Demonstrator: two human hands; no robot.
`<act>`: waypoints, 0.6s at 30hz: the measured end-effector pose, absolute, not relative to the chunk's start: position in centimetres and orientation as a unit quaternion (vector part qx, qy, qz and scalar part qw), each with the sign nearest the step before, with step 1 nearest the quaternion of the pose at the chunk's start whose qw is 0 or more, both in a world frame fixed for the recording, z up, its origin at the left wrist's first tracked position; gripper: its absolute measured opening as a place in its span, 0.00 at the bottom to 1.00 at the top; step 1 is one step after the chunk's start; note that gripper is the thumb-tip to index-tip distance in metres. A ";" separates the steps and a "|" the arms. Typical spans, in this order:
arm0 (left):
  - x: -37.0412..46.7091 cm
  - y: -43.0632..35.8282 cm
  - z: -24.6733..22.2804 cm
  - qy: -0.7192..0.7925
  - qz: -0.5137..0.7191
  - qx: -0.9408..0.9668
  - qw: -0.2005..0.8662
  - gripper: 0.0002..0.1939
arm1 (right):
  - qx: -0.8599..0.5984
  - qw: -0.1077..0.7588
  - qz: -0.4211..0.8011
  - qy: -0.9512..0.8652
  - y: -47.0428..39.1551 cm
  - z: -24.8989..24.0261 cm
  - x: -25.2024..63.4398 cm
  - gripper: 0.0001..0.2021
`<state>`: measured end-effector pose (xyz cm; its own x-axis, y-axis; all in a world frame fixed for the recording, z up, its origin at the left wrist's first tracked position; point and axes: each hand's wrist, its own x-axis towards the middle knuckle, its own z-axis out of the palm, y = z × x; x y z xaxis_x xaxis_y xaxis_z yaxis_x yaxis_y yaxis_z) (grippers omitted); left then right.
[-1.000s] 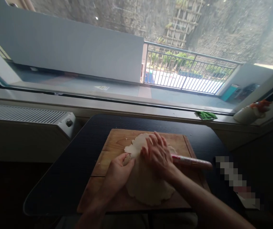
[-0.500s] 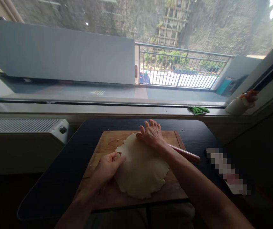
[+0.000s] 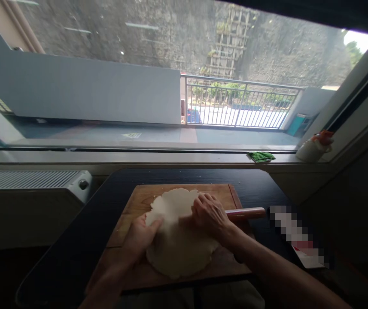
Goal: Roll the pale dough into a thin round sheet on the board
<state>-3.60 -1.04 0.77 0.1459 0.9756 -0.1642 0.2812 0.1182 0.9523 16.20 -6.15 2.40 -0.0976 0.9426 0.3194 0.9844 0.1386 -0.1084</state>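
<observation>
A wide, thin sheet of dough (image 3: 180,253) with a ragged rim lies on a wooden cutting board (image 3: 127,210). My left hand (image 3: 141,234) pinches the dough's left edge, thumb on top and fingers beneath. Across the right part of the sheet rests a wooden rolling pin (image 3: 246,213), its far end sticking out past the board's right side. My right hand (image 3: 211,212) is closed around the pin near its left end, over the upper right of the dough. The fingertips of that hand are partly hidden.
The board stands on a dark table (image 3: 83,240) below a window. A green cloth (image 3: 261,156) and a white pot (image 3: 312,149) are on the windowsill. A blurred-out flat object (image 3: 296,234) lies at the table's right edge. A radiator (image 3: 32,180) is at the left.
My right hand has gone from spread fingers to a closed grip on the rolling pin, which now lies more level. My left hand still holds the dough's edge. The view has tilted up.
</observation>
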 end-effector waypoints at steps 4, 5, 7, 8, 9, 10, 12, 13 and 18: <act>-5.0 -1.6 0.5 0.550 0.296 0.570 0.534 0.20 | -0.718 0.197 -0.060 -0.665 -3.4 1.8 14.9 0.15; -5.1 -1.6 0.5 0.546 0.295 0.568 0.541 0.19 | -0.733 0.194 -0.053 -0.650 -1.9 1.9 15.0 0.16; -5.0 -1.5 0.7 0.533 0.301 0.569 0.548 0.18 | -0.759 0.177 -0.038 -0.625 0.9 2.4 15.4 0.17; -4.9 -1.5 0.8 0.527 0.308 0.572 0.548 0.18 | -0.770 0.168 -0.031 -0.615 1.7 2.6 15.5 0.17; -4.8 -1.6 0.9 0.524 0.313 0.575 0.545 0.17 | -0.774 0.164 -0.031 -0.611 2.0 2.7 15.5 0.17; -4.8 -1.6 0.9 0.525 0.318 0.576 0.539 0.17 | -0.770 0.164 -0.036 -0.615 1.6 2.6 15.2 0.18; -4.8 -1.8 0.9 0.536 0.319 0.581 0.523 0.15 | -0.741 0.171 -0.058 -0.646 -0.8 1.9 14.2 0.18; -4.8 -1.9 0.9 0.538 0.319 0.585 0.516 0.15 | -0.717 0.173 -0.071 -0.671 -2.2 1.5 13.7 0.19; -4.8 -1.8 0.8 0.529 0.324 0.595 0.510 0.13 | -0.708 0.177 -0.116 -0.674 -2.1 1.2 13.9 0.19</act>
<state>-4.82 -1.81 0.83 0.2302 0.9609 -0.1537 0.2987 0.0806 0.9509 13.86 -2.07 1.22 0.0651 0.9135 0.4017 0.9951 -0.0294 -0.0944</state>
